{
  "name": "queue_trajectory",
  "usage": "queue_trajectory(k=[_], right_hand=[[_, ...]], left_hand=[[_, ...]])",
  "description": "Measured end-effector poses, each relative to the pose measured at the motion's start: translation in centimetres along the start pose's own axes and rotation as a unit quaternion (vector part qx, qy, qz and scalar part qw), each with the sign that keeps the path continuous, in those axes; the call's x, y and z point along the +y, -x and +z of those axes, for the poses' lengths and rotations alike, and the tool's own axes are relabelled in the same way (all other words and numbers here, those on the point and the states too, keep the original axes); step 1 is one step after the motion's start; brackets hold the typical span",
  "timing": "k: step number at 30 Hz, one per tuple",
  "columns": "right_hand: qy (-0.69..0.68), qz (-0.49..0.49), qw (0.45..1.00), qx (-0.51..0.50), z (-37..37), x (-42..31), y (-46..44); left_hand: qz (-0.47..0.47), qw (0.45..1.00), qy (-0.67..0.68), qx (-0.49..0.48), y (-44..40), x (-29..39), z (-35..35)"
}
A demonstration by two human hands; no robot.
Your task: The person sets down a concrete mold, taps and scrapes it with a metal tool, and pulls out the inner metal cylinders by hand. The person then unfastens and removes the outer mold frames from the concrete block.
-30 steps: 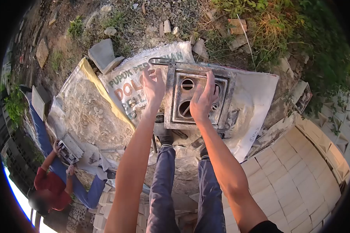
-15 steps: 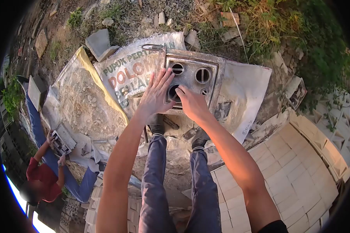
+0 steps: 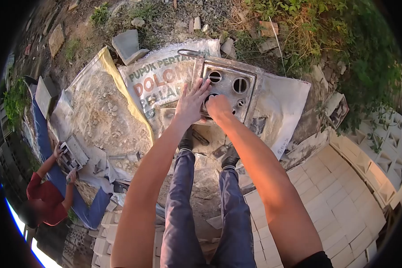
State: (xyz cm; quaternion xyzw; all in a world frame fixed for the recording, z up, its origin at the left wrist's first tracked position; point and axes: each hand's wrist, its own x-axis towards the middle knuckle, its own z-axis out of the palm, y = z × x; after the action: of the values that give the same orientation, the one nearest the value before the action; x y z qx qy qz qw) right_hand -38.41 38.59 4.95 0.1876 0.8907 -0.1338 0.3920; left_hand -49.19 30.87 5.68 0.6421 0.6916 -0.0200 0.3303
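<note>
A worn metal mould (image 3: 228,94) with a raised rectangular frame and round holes lies on a printed sack in front of my feet. Thin bars cross the two upper holes. My left hand (image 3: 192,105) rests flat on the mould's left side, fingers stretched and spread. Curled into a fist, my right hand (image 3: 219,107) is at the lower left hole and covers much of it. Whatever its fingers grip there is hidden. A bent wire handle (image 3: 188,52) sticks out at the mould's upper left corner.
Pale powder and lumps (image 3: 107,109) lie on a sack (image 3: 145,80) to the left. A co-worker (image 3: 49,201) there holds another mould (image 3: 72,156). Light tiles (image 3: 321,196) are stacked at lower right. A stone slab (image 3: 126,43) and plants (image 3: 308,40) are behind.
My right hand has turned and closed into a fist at the lower left hole, where its fingers reached in before. My left hand stays on the mould. The whole view has shifted slightly.
</note>
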Motion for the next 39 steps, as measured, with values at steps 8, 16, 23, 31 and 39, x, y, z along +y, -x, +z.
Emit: queue_trajectory(k=[8,16,23,31,39], right_hand=[[-0.007,0.031,1.0,0.001,-0.2,-0.2,0.1],[0.024,0.014,0.999,-0.027,-1.7,-0.5,0.9],[0.022,0.009,0.999,-0.031,-2.2,-0.5,1.2],[0.009,0.036,0.999,-0.04,-2.5,-0.8,1.5],[-0.023,0.041,0.998,-0.031,-2.5,-0.8,1.9]], left_hand=[[-0.005,0.998,-0.052,-0.025,-0.1,-0.1,0.0],[-0.013,0.998,-0.053,-0.037,0.0,0.0,-0.3],[-0.013,0.997,-0.067,-0.035,0.0,-0.1,0.1],[-0.015,0.996,-0.062,-0.055,-0.3,0.1,0.1],[-0.026,0.996,-0.069,-0.048,-0.2,0.2,-0.3]])
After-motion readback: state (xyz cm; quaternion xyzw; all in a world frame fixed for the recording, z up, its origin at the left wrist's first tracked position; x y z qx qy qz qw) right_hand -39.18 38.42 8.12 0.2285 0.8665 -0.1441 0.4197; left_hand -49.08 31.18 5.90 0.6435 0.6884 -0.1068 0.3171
